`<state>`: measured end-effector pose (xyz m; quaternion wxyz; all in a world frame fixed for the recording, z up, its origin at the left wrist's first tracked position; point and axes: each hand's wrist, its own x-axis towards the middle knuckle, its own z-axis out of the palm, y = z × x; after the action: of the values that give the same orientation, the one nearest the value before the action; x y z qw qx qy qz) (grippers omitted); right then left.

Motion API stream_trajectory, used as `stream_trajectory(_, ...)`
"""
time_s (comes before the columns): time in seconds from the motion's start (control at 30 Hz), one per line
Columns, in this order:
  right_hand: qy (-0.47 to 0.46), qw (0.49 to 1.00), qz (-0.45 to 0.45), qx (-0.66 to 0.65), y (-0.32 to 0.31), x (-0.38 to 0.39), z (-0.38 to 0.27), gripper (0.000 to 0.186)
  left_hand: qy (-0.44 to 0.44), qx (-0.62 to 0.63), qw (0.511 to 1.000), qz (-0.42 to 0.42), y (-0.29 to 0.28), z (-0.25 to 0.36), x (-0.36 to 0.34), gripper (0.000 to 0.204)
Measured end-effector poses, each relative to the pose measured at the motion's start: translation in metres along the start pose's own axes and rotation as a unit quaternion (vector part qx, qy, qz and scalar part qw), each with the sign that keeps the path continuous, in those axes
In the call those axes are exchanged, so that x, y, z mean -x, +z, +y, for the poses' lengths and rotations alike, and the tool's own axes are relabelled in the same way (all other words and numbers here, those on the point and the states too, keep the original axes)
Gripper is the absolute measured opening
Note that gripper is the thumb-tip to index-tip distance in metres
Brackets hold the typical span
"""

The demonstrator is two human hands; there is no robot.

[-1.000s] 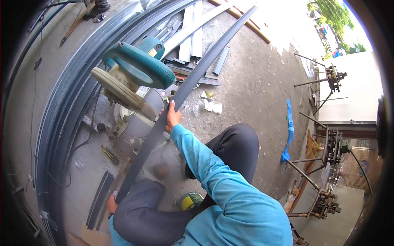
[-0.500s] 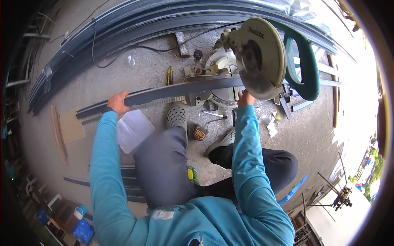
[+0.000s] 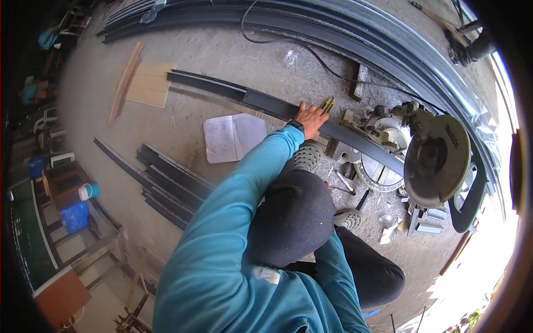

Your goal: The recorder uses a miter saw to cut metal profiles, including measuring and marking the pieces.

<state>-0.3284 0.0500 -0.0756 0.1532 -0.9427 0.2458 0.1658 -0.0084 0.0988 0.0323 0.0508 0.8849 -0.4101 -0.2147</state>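
Note:
My left hand (image 3: 311, 119) lies over a long dark grey metal profile (image 3: 361, 145), its fingers curled across the far edge. The profile's right end rests on the base of a miter saw (image 3: 438, 161), whose blade guard and green handle are raised above it. Just beyond my fingertips is a slim yellow-and-black tool (image 3: 328, 104). My right sleeve (image 3: 340, 272) runs down behind my bent knee, which hides the right hand. A second dark profile piece (image 3: 205, 83) lies in line with the held one, toward the left.
An open notebook (image 3: 233, 136) lies on the floor near my left forearm. Long profiles (image 3: 333, 36) are stacked along the far side; shorter profiles (image 3: 172, 180) lie at the left. A pen (image 3: 345, 182) and offcuts (image 3: 430, 227) lie by the saw. A black cable (image 3: 322, 61) crosses behind.
My view has turned leftward. My left hand has moved along the profile toward the saw. My right hand has left the saw area and dropped behind my knee.

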Motion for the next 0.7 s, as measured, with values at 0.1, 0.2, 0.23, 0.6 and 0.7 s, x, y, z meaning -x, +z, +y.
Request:
stream_trajectory(0.1,0.021,0.987,-0.161,0.002,-0.004,-0.007,-0.001,0.036,0.011,0.009,1.0,-0.002,0.002,-0.032,0.016,0.057)
stream_trajectory(0.2,-0.07,0.99,-0.103,0.067,0.001,0.022,0.032,0.045,-0.051,-0.029,0.998,-0.005,-0.03,-0.077,0.041,0.057)
stream_trajectory(0.23,-0.081,0.988,-0.118,0.062,0.001,0.035,0.038,0.045,-0.088,-0.047,0.995,0.002,-0.034,-0.101,0.055,0.058)
stream_trajectory(0.6,-0.088,0.98,-0.168,0.065,-0.049,0.079,0.143,0.047,-0.181,0.236,0.953,0.06,0.041,-0.118,0.214,0.02)
stream_trajectory(0.7,-0.096,0.98,-0.165,0.063,-0.071,0.076,0.156,0.047,-0.142,0.242,0.959,0.032,0.117,-0.077,0.228,0.025)
